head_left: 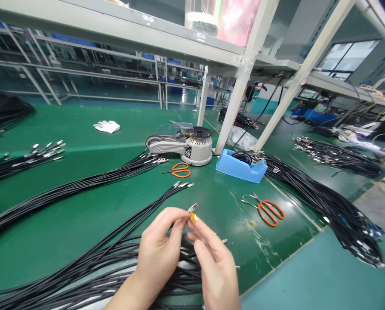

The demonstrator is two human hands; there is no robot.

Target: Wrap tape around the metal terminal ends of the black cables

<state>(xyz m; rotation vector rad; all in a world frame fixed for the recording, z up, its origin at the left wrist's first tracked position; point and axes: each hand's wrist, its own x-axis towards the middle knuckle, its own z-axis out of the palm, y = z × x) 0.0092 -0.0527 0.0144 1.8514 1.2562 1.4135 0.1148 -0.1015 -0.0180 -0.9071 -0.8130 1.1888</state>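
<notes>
"Nearest, quick?"

"From my end: left-hand fingers (pixel 183 216) clamped at the base of a small silver metal connector (pixel 194 207), above the bench, probably steadying it. Right hand (pixel 216 262): index at yellow translucent tape (pixel 192 217); can't tell if it's pinched."

"Beyond?"

"Long black cables (pixel 187 279) below, on my green bench (pixel 82 219). Then orange-handled metal scissors (pixel 262 204), blue plastic tape dispenser (pixel 240 171), presumably parked for easy reach."

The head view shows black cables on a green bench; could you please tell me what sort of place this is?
Probably a factory or workshop for cable assembly: bundles of black cables with metal ends lie on a long green bench, along with a blue tape dispenser.
</notes>
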